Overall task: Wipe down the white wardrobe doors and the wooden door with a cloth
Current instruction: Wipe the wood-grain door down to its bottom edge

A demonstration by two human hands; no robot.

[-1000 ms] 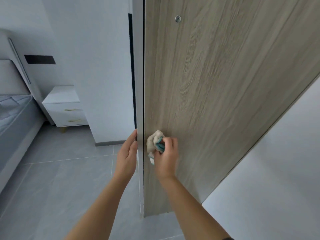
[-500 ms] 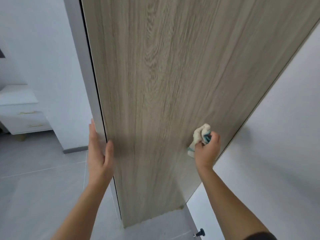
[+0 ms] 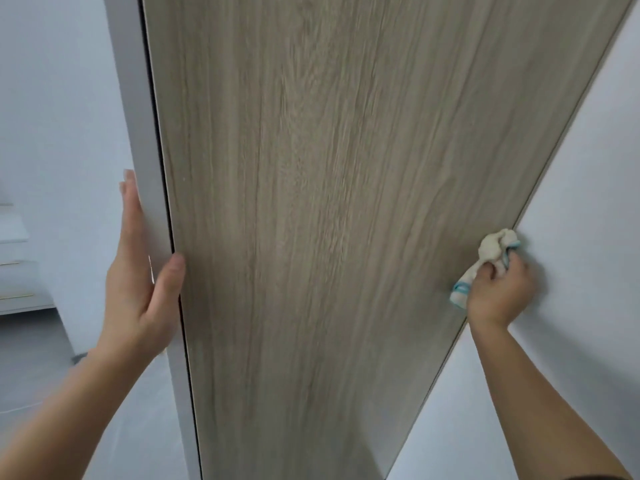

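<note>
The tall wooden door with pale grey-brown grain (image 3: 311, 237) fills the centre of the head view, standing open at an angle between the two arms. The left hand (image 3: 138, 285) rests flat against the door's narrow grey edge strip (image 3: 145, 150): its fingers (image 3: 130, 209) are straight and pressed together, pointing upward along the strip, while the thumb lies on the wood-grain face just past the edge. The right hand (image 3: 495, 296) is positioned at the opposite, right-hand edge of the door, where the panel meets the plain white wall (image 3: 588, 150). Its fingers (image 3: 498, 270) are curled around a crumpled cream cloth with light blue trim (image 3: 491, 252), bunching it into a wad. The cloth is pressed against the door face at that right edge, with one blue-trimmed corner hanging below the hand. At the far left, part of a white drawer cabinet with gold handles (image 3: 14, 278) stands on the grey tiled floor (image 3: 34, 358).
</note>
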